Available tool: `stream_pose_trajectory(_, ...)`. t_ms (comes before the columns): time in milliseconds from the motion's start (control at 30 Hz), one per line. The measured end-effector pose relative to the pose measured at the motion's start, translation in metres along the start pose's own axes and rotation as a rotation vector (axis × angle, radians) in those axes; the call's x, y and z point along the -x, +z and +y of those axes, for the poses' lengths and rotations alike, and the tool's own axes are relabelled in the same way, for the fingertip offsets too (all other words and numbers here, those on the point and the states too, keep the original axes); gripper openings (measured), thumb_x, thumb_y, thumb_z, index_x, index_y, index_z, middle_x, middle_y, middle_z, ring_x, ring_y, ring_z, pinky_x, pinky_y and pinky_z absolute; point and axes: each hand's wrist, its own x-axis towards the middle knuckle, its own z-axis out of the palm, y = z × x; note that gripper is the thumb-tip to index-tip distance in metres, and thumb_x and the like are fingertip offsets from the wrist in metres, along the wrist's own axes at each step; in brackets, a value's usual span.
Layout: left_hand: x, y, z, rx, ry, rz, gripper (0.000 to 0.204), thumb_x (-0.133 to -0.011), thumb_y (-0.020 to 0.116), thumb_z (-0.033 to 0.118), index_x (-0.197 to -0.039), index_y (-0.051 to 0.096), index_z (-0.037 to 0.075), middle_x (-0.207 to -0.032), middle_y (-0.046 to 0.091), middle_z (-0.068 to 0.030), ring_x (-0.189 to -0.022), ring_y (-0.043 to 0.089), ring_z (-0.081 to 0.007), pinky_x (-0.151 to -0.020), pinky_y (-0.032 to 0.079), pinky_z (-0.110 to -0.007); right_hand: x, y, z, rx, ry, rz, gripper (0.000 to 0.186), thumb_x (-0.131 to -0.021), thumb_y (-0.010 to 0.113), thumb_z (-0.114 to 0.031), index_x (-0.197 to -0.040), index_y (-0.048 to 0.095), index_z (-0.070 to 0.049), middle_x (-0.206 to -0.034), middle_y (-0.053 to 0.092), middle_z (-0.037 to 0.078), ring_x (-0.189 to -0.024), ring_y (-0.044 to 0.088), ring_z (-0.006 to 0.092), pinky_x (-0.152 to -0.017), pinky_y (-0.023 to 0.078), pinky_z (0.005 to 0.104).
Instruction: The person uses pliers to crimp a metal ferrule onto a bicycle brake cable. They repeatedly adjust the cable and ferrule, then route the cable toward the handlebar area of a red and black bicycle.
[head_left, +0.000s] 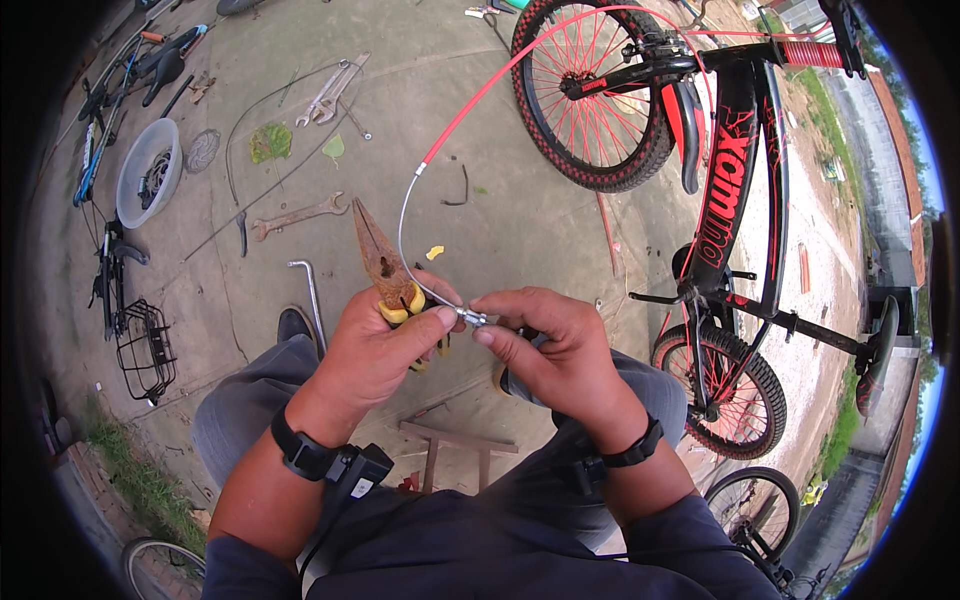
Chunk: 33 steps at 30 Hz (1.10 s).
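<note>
the left hand holds rusty, yellow-handled pliers and pinches a thin silver cable. the right hand pinches a small metal fitting right by it, mid-clock. the cable meets a red tube near twelve o'clock; a red-and-black bike is at two.

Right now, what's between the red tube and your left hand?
In the head view, a thin silver wire runs from the red tube to the left hand.

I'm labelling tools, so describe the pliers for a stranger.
Find the red-and-black bicycle, then look left to the person's left hand. The pliers jut from its grip. Rusty-jawed and yellow-handled, they differ from the all-metal wrench lying nearby.
</note>
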Motion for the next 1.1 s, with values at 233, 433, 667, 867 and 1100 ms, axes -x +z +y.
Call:
stream_pose_trajectory(233,0.0004,0.0032,0.0045,-0.085,-0.015,0.019,0.014,-0.101,0.065,0.012,-0.11,0.069,0.003,-0.09,0.068,0.0017,-0.077,0.057,-0.0039,-0.066,0.045,-0.023,0.0008,-0.0018,-0.0026,0.089,-0.044,-0.012,0.028,-0.087,0.083,-0.007,-0.115,0.076,-0.006,-0.09,0.073,0.01,-0.075,0.071,0.0191,-0.066,0.056,0.0304)
stream_pose_trajectory(433,0.0004,0.0034,0.004,-0.141,-0.028,0.017,0.013,-0.1,0.066,0.014,-0.107,0.07,0.004,-0.085,0.065,0.0035,-0.074,0.056,-0.0039,-0.065,0.045,-0.023,-0.0011,-0.0002,-0.0013,0.228,-0.156,0.034,0.024,-0.086,0.084,-0.008,-0.108,0.076,-0.009,-0.082,0.069,0.009,-0.068,0.069,0.0249,-0.059,0.053,0.0334)
stream_pose_trajectory(667,0.0005,0.0056,0.005,-0.116,-0.032,0.008,0.012,-0.099,0.069,0.012,-0.107,0.07,0.004,-0.084,0.064,0.0048,-0.074,0.054,-0.0026,-0.065,0.044,-0.022,-0.0023,-0.0009,0.0034,0.309,-0.229,0.057,0.025,-0.084,0.084,-0.01,-0.108,0.076,-0.01,-0.078,0.066,0.008,-0.064,0.066,0.026,-0.056,0.05,0.0358)
stream_pose_trajectory(867,-0.001,0.006,-0.0005,-0.105,-0.008,0.009,0.015,-0.099,0.071,0.01,-0.112,0.067,0.003,-0.093,0.069,-0.0004,-0.075,0.058,-0.0056,-0.064,0.046,-0.022,-0.0026,-0.001,0.0038,0.377,-0.266,0.07,0.027,-0.083,0.084,-0.011,-0.109,0.076,-0.011,-0.077,0.065,0.007,-0.064,0.065,0.0263,-0.056,0.051,0.0369)
stream_pose_trajectory(1100,-0.0007,0.0048,-0.0019,-0.088,0.013,0.002,0.016,-0.099,0.073,0.01,-0.112,0.068,0.003,-0.094,0.069,-0.0001,-0.076,0.057,-0.0053,-0.065,0.046,-0.022,-0.0029,-0.0012,0.0039,0.391,-0.275,0.076,0.027,-0.083,0.086,-0.015,-0.107,0.077,-0.01,-0.078,0.067,0.007,-0.065,0.066,0.0265,-0.057,0.052,0.0373)
